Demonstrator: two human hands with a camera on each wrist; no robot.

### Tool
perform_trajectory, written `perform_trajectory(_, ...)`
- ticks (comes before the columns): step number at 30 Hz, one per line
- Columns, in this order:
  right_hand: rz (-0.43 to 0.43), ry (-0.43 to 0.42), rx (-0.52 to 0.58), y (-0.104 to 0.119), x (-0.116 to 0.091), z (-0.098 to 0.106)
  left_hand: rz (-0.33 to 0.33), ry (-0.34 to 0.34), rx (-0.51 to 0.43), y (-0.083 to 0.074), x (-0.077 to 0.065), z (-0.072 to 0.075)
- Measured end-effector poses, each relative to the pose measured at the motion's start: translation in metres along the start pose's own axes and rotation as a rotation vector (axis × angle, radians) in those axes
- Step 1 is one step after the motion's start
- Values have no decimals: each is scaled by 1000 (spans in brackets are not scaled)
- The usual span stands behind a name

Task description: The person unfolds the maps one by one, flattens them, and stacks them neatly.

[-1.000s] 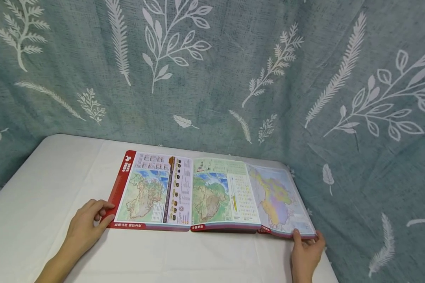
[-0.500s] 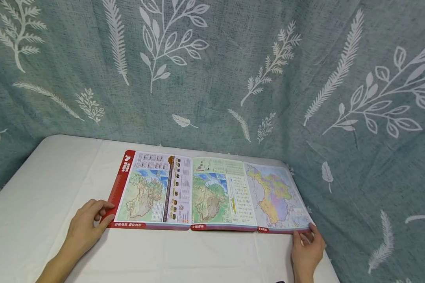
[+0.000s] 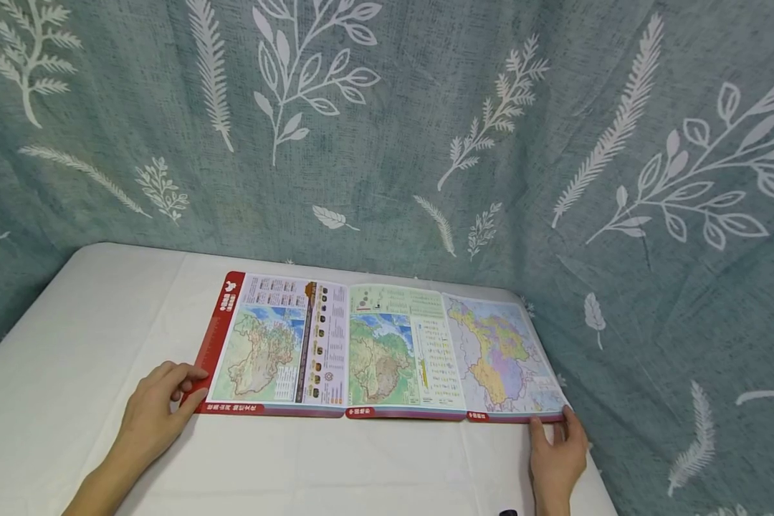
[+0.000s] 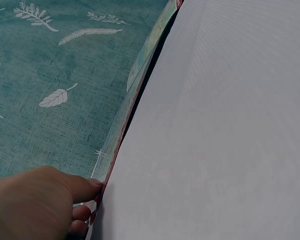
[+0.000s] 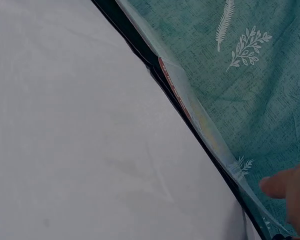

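Note:
A fold-out map (image 3: 380, 358) lies spread on the white table in three panels, with a red strip along its left side and red tabs on the near edge. At its near left corner my left hand (image 3: 158, 401) pinches the red strip, thumb toward the near edge and fingers curled beside it. My right hand (image 3: 559, 459) holds the near right corner, its thumb at the front edge and index finger at the side. In the left wrist view the thumb (image 4: 85, 189) presses on the map's edge. From the right wrist, the map (image 5: 205, 125) appears nearly edge-on, with dark gaps beneath.
The white-covered table (image 3: 284, 466) has rounded far corners. A green curtain (image 3: 387, 143) with white leaf prints hangs close behind it and along the right side. A small black object (image 3: 508, 513) shows at the bottom edge of the head view.
The map's right panel and near edge, lifted and bowed before, have come down flatter. My right index finger has shifted up onto the corner. The left hand keeps its place; a black object appears below.

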State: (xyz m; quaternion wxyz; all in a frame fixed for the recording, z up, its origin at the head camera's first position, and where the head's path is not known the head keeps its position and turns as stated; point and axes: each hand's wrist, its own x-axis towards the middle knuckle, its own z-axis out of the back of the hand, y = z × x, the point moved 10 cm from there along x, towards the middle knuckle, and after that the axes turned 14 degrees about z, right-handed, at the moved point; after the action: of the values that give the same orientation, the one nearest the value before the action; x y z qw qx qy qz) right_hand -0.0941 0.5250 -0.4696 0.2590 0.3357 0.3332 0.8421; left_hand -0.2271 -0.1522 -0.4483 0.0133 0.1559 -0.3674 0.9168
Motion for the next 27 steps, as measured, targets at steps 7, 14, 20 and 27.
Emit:
perform_trajectory(7, 36, 5, -88, 2, -2, 4, 16, 6, 4, -2, -1, -1)
perform_trajectory(14, 44, 39, -154, 1, 0, 3, 24, 0, -32, -2, -2, 2)
perform_trajectory(20, 53, 77, -183, 2, 4, -1, 22, -25, -76, 0, 0, 6)
perform_trajectory(27, 114, 137, -189, 15, 0, -9, 21, -50, -92, 4, 7, 6)
